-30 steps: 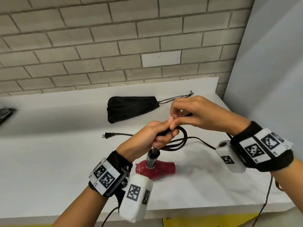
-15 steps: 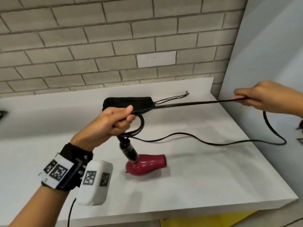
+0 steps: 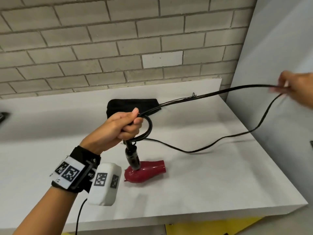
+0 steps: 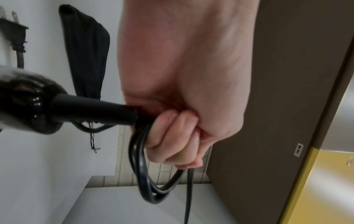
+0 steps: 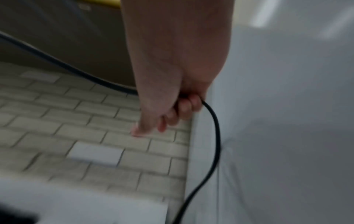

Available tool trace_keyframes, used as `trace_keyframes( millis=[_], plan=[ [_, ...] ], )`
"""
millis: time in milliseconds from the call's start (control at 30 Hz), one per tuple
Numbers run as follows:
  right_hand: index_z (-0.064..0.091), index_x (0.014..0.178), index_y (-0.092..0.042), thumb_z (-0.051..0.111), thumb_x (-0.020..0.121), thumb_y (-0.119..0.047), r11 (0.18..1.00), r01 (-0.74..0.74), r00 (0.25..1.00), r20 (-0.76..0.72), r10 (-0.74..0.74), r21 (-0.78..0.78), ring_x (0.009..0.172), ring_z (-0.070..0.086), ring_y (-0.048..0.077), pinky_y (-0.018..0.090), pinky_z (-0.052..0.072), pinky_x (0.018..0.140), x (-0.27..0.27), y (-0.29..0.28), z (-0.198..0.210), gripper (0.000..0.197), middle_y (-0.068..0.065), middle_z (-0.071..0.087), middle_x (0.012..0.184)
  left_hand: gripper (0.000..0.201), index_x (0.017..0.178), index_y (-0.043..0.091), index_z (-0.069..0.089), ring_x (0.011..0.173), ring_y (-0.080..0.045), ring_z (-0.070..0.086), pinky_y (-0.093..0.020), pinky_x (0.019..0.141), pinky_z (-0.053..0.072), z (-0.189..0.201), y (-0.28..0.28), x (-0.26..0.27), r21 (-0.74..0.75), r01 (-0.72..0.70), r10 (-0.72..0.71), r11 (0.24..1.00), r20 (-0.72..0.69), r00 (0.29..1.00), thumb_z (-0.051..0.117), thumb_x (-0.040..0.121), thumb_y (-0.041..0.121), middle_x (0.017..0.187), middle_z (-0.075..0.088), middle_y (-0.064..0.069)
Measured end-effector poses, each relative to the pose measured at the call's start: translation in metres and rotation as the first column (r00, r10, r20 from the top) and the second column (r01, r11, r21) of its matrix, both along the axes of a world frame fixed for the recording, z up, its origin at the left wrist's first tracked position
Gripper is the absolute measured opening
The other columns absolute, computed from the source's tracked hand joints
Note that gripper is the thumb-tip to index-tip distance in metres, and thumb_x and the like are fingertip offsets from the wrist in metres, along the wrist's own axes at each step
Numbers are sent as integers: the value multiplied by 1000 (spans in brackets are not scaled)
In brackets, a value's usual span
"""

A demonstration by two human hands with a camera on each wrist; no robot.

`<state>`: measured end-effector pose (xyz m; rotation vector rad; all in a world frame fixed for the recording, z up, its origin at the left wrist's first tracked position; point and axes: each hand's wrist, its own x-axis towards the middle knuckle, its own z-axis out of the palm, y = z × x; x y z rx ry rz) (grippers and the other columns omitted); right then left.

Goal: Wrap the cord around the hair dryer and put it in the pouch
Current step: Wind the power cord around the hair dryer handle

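Note:
The red hair dryer hangs nose-right just above the white counter, its black handle pointing up into my left hand. That hand grips the handle's top together with a loop of the black cord; the wrist view shows the fingers curled round the cord loops. From there the cord runs taut to my right hand at the far right, which pinches it; the slack drops and trails back across the counter. The plug lies on the counter. The black pouch lies behind my left hand.
A brick wall backs the counter and a grey panel closes its right side, close to my right hand. A dark object sits at the counter's far left edge. Yellow cabinet fronts show below the counter.
My right hand left the left hand and pulled the cord out far to the right, drawing it taut. The left hand keeps its grip on the handle and loop.

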<state>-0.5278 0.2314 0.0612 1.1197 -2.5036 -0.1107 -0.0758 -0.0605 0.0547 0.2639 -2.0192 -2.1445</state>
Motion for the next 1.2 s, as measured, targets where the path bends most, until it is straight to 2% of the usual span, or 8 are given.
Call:
trace_keyframes(
  millis=[67,200,367,433,533,667,900,1200],
  plan=[
    [45,110,-29,77,66,-51,992,17,929,365,-63,129,82,63,33,46,54,77,45,-12,-24,59,1,58,84,34,69,19,49,42,-2,16,-18,39,13,-3,7,-7,41,6,-6,999,-2,1000,41,94,40,54,21,11],
    [1,149,-17,84,64,-11,871,-97,789,571,-227,481,129,41,28,34,39,103,109,-25,-41,120,9,31,143,34,69,18,47,41,-2,18,-19,41,13,-9,18,-16,52,26,-26,998,12,1000,34,96,35,53,24,11],
    [8,149,-12,71,74,-50,969,-242,771,616,164,45,145,14,19,29,17,116,160,-55,7,105,-7,16,150,34,70,17,45,40,-1,21,-17,41,16,-13,20,-21,80,28,-29,996,12,1000,34,96,35,52,25,12],
    [24,143,-9,52,75,-65,946,-273,755,570,323,-174,138,29,22,35,28,112,181,-75,15,92,4,32,147,34,70,17,45,39,-1,21,-16,40,18,-13,20,-22,95,22,-23,995,4,1000,34,96,36,52,26,12],
    [42,114,-16,36,94,-46,804,-213,691,497,526,-555,86,59,10,36,44,77,195,-93,1,37,4,65,99,35,69,18,47,39,0,22,-14,39,21,-15,19,-21,123,-8,10,992,-17,1000,35,96,37,51,26,12],
    [40,114,-20,34,101,-27,618,-155,771,297,564,-771,54,51,26,37,40,54,203,-90,-46,16,4,54,62,35,69,18,47,39,0,22,-14,39,20,-17,18,-20,157,-55,61,986,-36,998,35,96,38,52,25,11],
    [69,100,-20,51,89,-28,882,-331,932,29,361,-334,39,54,21,23,29,34,240,-53,-116,22,-2,60,54,35,75,16,49,40,-3,23,-16,42,23,-20,18,-27,258,-127,145,958,-51,988,36,96,40,53,25,10],
    [69,90,-28,61,85,-35,717,-687,726,-63,685,-122,39,45,13,22,19,39,308,-57,-104,11,-6,49,54,29,101,3,60,50,-9,36,-18,50,33,-28,24,-42,303,-57,96,951,-113,989,36,95,18,61,39,5]
  ],
)
